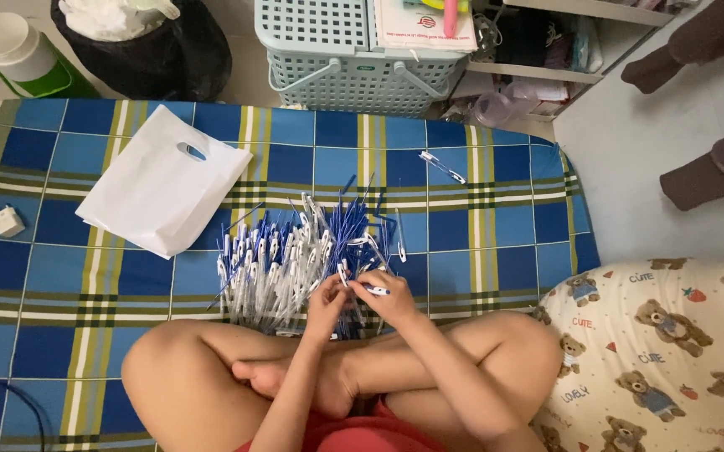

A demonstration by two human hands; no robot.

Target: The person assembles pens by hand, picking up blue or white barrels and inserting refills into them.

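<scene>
Pens lie heaped on the blue checked mattress, just ahead of crossed legs. Both hands pinch 1 white pen: right hand grips the barrel, left hand works its other end. It looks light, stiff and smooth; best held mid-barrel.

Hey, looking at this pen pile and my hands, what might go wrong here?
The pen pinched between left hand and right hand may slip into the pen pile and get lost. The loose blue refills might roll across the checked mat.
</scene>
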